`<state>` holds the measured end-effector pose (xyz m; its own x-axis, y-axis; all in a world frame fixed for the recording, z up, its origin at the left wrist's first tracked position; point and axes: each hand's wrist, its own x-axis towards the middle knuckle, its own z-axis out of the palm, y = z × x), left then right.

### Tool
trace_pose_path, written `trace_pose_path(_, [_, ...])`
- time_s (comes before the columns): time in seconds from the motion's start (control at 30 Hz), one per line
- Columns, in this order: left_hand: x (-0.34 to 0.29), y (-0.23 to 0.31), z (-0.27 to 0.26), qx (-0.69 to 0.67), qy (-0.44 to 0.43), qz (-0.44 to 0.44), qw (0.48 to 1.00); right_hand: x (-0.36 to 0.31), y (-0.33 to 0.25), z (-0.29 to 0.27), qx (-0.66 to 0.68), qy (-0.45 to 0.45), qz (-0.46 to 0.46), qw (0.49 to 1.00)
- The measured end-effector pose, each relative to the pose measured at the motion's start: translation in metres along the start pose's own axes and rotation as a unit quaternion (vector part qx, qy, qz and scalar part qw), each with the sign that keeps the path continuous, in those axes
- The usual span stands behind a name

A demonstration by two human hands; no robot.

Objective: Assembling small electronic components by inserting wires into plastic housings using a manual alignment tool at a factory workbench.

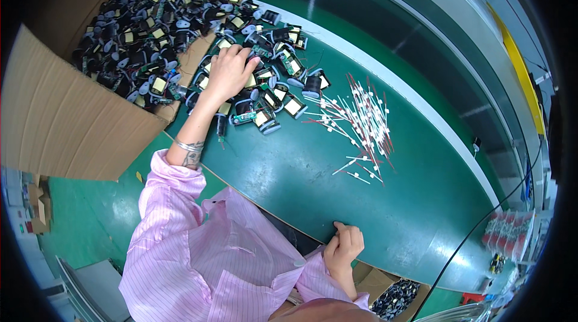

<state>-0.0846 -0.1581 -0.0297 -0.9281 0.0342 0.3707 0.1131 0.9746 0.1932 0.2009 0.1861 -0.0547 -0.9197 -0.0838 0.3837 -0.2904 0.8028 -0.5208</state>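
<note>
My left hand point(229, 74) reaches over a loose pile of black wound coils point(265, 117) with grey end discs, pale yellow pads and small green circuit boards. Its thumb and fingers are apart and touch the coils at the pile's middle; what lies under the palm is hidden. My right hand point(344, 248) rests at the near table edge with its fingers curled in, and nothing shows in it. To the right of the pile lies a heap of red and white wires point(367, 120) with small white connectors.
At the left, an open cardboard box point(72, 114) full of similar coils adjoins the green table point(289, 171). A second box point(373, 283) of dark parts sits below the near edge. A black cable point(463, 240) and red-and-white bundles point(509, 234) are at the right.
</note>
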Motion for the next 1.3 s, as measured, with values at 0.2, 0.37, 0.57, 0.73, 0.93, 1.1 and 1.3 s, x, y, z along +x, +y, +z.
trace_pose_path(0.2, [-0.011, 0.037, -0.035, 0.103, 0.168, 0.116, 0.974, 0.046, 0.005, -0.024, -0.011, -0.05, -0.011, 0.999])
trace_pose_path(0.37, [-0.037, 0.094, -0.049, -0.12, -0.106, 0.305, 0.939, 0.109, 0.006, -0.015, -0.174, -0.111, -0.131, 0.97])
trace_pose_path(0.57, [-0.05, 0.121, -0.025, 0.011, -0.104, 0.37, 0.923, 0.12, 0.021, 0.018, -0.202, -0.121, -0.22, 0.947])
trace_pose_path(0.73, [-0.036, 0.115, -0.018, -0.1, -0.061, 0.387, 0.915, 0.125, 0.022, 0.016, -0.169, -0.115, -0.218, 0.954])
trace_pose_path(0.93, [-0.037, 0.132, -0.032, -0.645, -0.235, 0.067, 0.724, 0.135, 0.023, 0.003, 0.004, 0.0, -0.122, 0.993])
trace_pose_path(1.1, [-0.035, 0.133, -0.03, -0.805, -0.256, -0.042, 0.533, 0.128, 0.032, -0.01, 0.013, -0.041, -0.034, 0.999])
trace_pose_path(1.3, [-0.032, 0.146, -0.032, -0.866, -0.255, -0.09, 0.42, 0.123, 0.029, -0.001, -0.109, -0.056, -0.069, 0.99])
